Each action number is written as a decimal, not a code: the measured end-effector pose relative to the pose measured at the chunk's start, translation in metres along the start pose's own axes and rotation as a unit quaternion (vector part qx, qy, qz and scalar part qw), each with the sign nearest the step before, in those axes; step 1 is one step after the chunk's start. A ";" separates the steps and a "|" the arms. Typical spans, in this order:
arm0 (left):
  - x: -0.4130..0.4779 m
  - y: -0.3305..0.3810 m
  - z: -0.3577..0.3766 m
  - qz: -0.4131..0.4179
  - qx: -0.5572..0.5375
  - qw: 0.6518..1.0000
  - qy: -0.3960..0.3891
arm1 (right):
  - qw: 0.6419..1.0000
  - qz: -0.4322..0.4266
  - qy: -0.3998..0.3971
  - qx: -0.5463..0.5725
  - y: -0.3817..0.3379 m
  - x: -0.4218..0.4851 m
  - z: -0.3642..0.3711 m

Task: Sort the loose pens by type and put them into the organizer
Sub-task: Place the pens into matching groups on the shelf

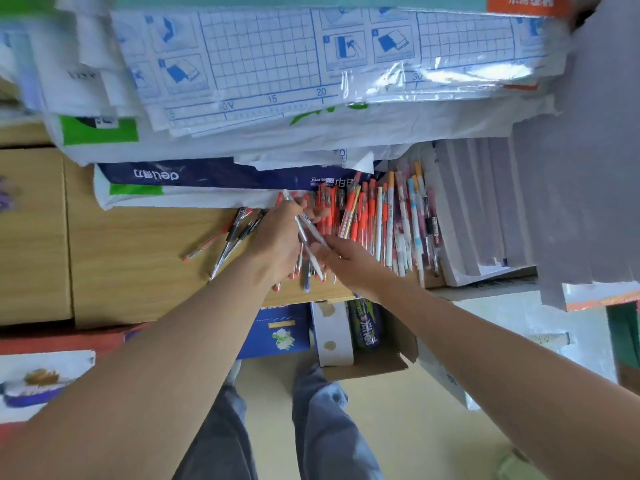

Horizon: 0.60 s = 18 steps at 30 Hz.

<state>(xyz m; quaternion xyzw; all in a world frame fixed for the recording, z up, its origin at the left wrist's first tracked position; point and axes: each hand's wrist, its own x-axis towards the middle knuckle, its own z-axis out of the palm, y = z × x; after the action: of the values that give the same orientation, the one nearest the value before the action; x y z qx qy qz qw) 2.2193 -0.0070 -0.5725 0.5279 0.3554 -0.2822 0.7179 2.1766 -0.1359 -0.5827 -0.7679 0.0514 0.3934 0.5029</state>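
Left hand [277, 237]: fingers curled round a small bunch of clear pens [302, 226], holding them tilted over the pile
Right hand [349, 268]: right beside the left one, fingers pinching the lower end of those same clear pens
Red pens [351, 216]: a whole bunch lay side by side just behind the hands, tops tucked under the paper packs [242, 140]
Patterned pens [403, 230]: white-bodied ones, right of the red pens, up against a grey stack [485, 209]
Loose pens [230, 235]: a few black and red ones were scattered on the table [138, 254], just left of the left hand
Cardboard box [377, 362]: sat open on the floor below the table edge
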 end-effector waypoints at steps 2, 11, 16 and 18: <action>-0.008 0.006 -0.016 0.006 0.011 1.000 0.003 | 1.000 -0.005 -0.002 0.008 -0.019 0.003 0.014; -0.030 0.029 -0.159 0.043 0.162 0.986 0.028 | 0.997 -0.040 -0.043 -0.050 -0.088 0.039 0.118; -0.029 0.031 -0.282 0.063 0.212 0.971 0.092 | 0.998 -0.011 -0.027 -0.064 -0.126 0.075 0.217; -0.028 0.030 -0.340 0.089 0.283 0.942 0.155 | 0.999 0.007 -0.003 -0.053 -0.140 0.092 0.260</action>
<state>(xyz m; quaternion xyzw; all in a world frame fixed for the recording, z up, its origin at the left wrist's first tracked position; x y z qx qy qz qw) 2.1541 0.3278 -0.5977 0.7761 0.3197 -0.2208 0.4967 2.1626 0.1731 -0.5881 -0.7921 0.0344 0.4014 0.4586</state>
